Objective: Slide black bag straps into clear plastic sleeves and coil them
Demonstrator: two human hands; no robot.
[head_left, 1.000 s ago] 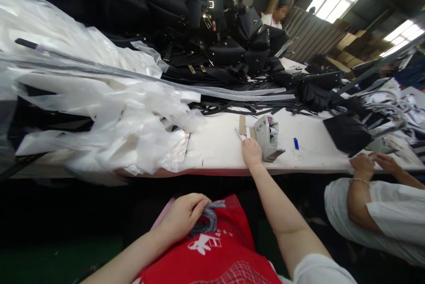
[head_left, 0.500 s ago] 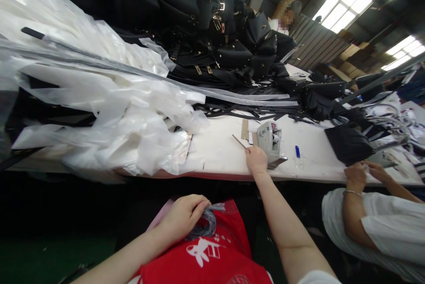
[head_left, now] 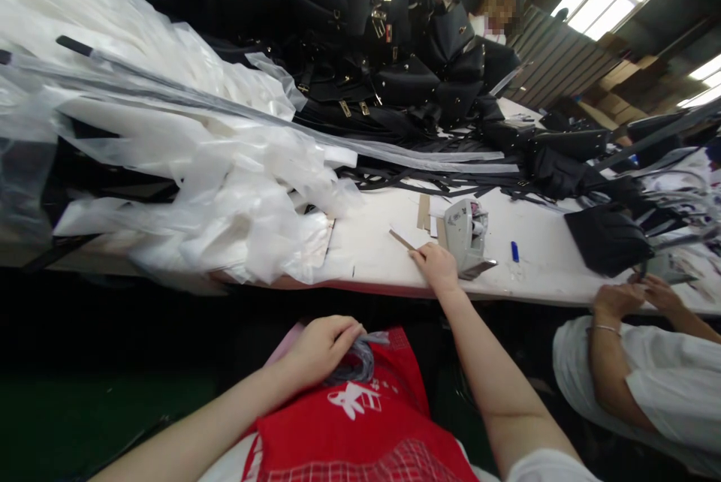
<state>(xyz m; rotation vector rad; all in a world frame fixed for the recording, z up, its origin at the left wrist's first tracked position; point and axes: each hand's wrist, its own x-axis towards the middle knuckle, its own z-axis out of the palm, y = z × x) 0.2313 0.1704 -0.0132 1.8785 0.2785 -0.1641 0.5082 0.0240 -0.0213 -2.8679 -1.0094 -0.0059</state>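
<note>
My right hand rests on the near part of the white table and pinches a thin brown strip that sticks out to the upper left. A grey tape dispenser stands just right of that hand. Down in my lap, my left hand is closed on a crumpled grey plastic bag over my red apron.
A heap of clear and white plastic bags fills the table's left half. Black handbags and straps pile along the back. A blue lighter lies right of the dispenser. Another person's hands work at the right beside a black bag.
My right hand has drawn back from the dispenser toward the table's near edge, bringing the brown strip with it. My left hand has stayed in my lap.
</note>
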